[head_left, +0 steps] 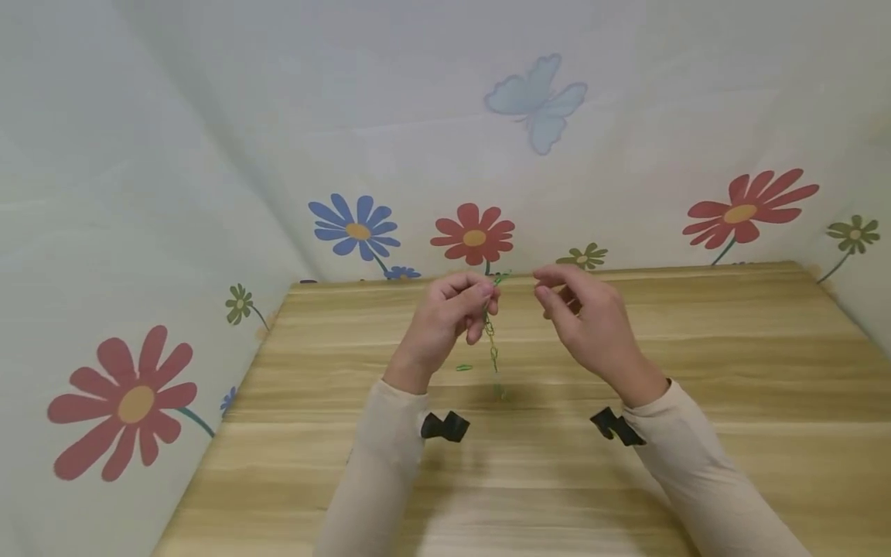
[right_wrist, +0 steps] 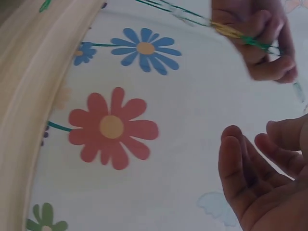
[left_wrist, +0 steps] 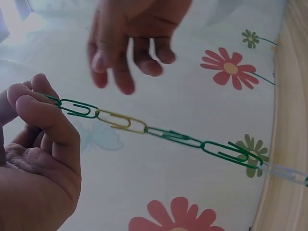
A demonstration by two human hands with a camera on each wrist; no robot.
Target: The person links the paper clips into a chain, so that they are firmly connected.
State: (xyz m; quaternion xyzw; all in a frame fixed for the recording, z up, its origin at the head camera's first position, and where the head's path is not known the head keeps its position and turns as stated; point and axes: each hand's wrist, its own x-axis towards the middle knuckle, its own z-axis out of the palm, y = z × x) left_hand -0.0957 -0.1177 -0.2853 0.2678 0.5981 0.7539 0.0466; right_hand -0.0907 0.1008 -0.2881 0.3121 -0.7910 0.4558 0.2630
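A chain of linked paper clips point(left_wrist: 121, 120), mostly green with a yellow and a whitish one, hangs down over the table from my left hand point(head_left: 445, 313). Thumb and fingertips of that hand pinch its upper end, and a bit of clip pokes out beyond them. To the right, apart from the chain, my right hand point(head_left: 585, 317) is raised with its fingers loosely bent and nothing between them. Below the left hand a single green paper clip point(head_left: 464, 367) lies on the tabletop, left of the hanging chain.
The wood-grain table point(head_left: 696, 348) reaches back to a pale curtain point(head_left: 418, 116) printed with flowers and a butterfly. Black bow-shaped pieces, one a black bow point(head_left: 445, 426), sit at both sleeve cuffs.
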